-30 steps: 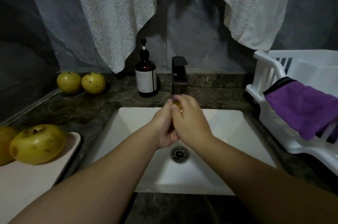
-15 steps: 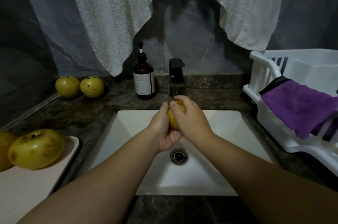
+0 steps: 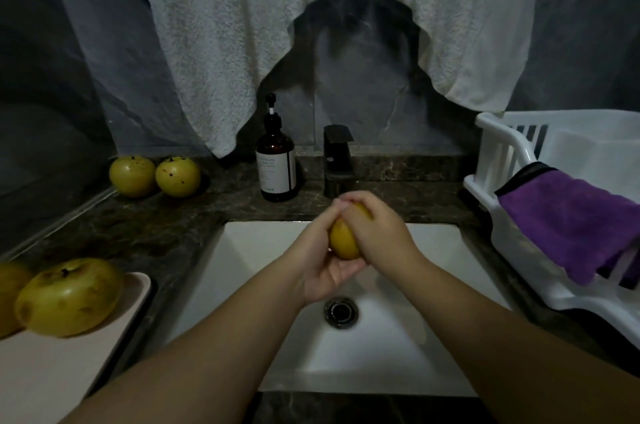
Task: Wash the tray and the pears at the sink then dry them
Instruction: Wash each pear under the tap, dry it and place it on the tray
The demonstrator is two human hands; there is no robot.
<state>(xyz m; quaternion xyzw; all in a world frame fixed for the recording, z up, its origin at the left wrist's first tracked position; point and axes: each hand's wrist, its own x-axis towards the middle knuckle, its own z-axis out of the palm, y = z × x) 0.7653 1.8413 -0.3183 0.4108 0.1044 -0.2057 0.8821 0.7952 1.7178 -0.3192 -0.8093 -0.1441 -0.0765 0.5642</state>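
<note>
While both hands close round it, one pear (image 3: 343, 239) sits over the white sink (image 3: 398, 347).

Nearest on the left, the pale tray (image 3: 52, 364) carries a large pear (image 3: 69, 297), with another cut off by the frame edge; the left hand (image 3: 323, 260) cups the held pear from below, the right hand (image 3: 379, 233) wraps over its top, in front of the black tap (image 3: 337, 156). Farther back stand a brown pump bottle (image 3: 276, 163) and two more pears (image 3: 132, 176) (image 3: 178, 176); a purple cloth (image 3: 575, 215) drapes the white rack (image 3: 512, 240) at right.

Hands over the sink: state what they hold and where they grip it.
One pear, clasped between both hands: left hand cups its underside and left flank, right hand covers its top and right flank.
</note>
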